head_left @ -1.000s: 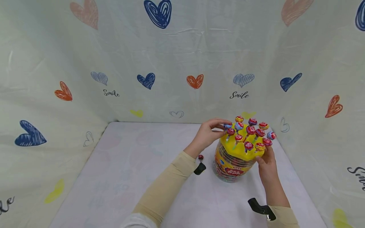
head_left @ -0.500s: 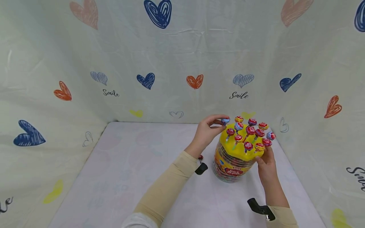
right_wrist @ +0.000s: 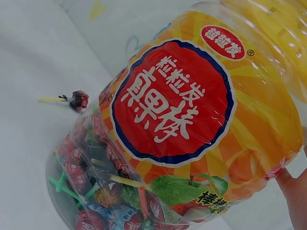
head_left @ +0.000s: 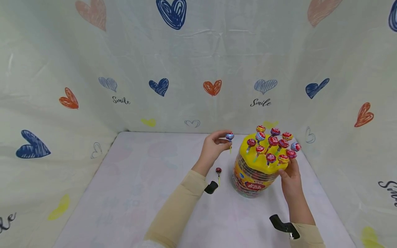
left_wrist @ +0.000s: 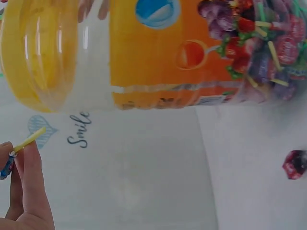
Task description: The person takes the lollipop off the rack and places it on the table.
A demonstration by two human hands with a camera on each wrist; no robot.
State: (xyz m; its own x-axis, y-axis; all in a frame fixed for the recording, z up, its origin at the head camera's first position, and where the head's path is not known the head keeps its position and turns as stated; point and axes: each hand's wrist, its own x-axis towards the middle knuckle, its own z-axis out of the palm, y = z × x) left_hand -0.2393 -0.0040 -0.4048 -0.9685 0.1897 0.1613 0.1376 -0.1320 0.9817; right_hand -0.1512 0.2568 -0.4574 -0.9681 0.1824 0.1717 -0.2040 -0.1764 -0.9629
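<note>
My left hand (head_left: 212,148) pinches a blue-wrapped lollipop (head_left: 230,136) above the table, to the left of a large plastic candy jar (head_left: 252,177). Its yellow stick (left_wrist: 31,139) sticks out past the fingertips in the left wrist view. The jar has a yellow lid (head_left: 245,155) with several lollipops (head_left: 273,141) standing upright in it. More wrapped lollipops show through its clear lower wall. My right hand (head_left: 291,179) holds the jar's right side near the top, its fingers partly hidden behind it. A dark red lollipop (head_left: 218,170) lies on the table between my left wrist and the jar.
The jar stands toward the right of a table (head_left: 139,179) covered in white cloth. A pale curtain (head_left: 186,58) printed with hearts hangs behind and along both sides. Black straps (head_left: 283,225) jut out from the wrists.
My left hand has drawn the blue lollipop up out of the lid and carried it left, away from the jar. My right hand stays on the jar.
</note>
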